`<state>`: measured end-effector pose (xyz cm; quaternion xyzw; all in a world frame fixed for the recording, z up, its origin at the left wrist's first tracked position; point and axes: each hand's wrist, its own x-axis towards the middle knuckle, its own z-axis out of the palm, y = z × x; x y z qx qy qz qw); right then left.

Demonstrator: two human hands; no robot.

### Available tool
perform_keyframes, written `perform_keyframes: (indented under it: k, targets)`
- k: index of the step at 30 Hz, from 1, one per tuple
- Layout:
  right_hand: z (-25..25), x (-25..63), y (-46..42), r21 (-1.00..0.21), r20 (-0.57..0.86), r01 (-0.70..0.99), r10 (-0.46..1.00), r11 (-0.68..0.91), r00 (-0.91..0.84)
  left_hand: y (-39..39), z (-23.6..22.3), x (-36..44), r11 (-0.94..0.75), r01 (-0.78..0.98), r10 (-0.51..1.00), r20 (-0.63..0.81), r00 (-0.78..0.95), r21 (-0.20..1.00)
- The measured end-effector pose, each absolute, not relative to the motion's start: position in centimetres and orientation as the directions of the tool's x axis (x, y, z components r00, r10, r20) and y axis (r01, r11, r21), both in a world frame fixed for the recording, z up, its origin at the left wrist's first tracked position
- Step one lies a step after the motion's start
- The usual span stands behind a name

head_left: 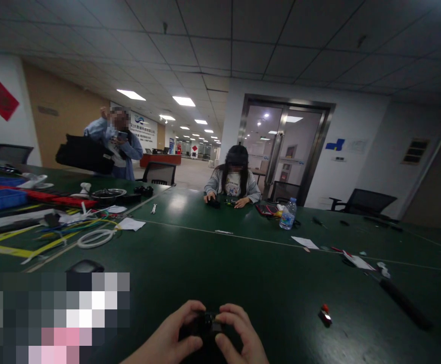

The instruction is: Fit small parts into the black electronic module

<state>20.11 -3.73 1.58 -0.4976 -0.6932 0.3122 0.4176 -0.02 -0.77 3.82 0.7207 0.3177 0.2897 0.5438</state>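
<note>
Low in the middle of the head view, a small black object [209, 322] is held between both hands; its exact kind is too dark to make out. My left hand [180, 331] grips its left side, fingers curled over the top and thumb in front. On the other side, my right hand [243, 333] has its fingers bent round the object and its thumb near the front. The fingers hide much of it. To the right on the green table [265, 283] lies a small red and silver piece [325, 316], apart from my hands.
A long black-handled tool [405, 303] lies at the right. Ahead stand a water bottle [288, 216] and a seated person [237, 179] handling dark items. Leftward are a coiled white cable [96, 238], wires and a blue tray [0, 202]. Blurred blocks cover the lower left.
</note>
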Motion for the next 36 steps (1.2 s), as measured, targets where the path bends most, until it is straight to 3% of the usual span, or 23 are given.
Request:
perform_keyframes:
  k: [19, 25, 36]
  targets:
    - [3.1, 19.3, -4.6, -0.902, 0.169, 0.374, 0.973, 0.217, -0.157, -1.0, 4.8, -0.1, -0.179, 0.130, 0.761, 0.054, 0.646, 0.975]
    - [3.0, 19.6, -4.4, -0.922, 0.052, 0.374, 0.990, 0.099, -0.133, -1.3, 5.1, -0.2, -0.168, 0.109, 0.758, 0.058, 0.650, 0.980]
    - [2.6, 19.4, -4.4, -0.951, 0.103, 0.278, 0.986, 0.137, -0.134, -0.9, 3.8, -0.3, -0.211, 0.248, 0.850, 0.052, 0.525, 0.946]
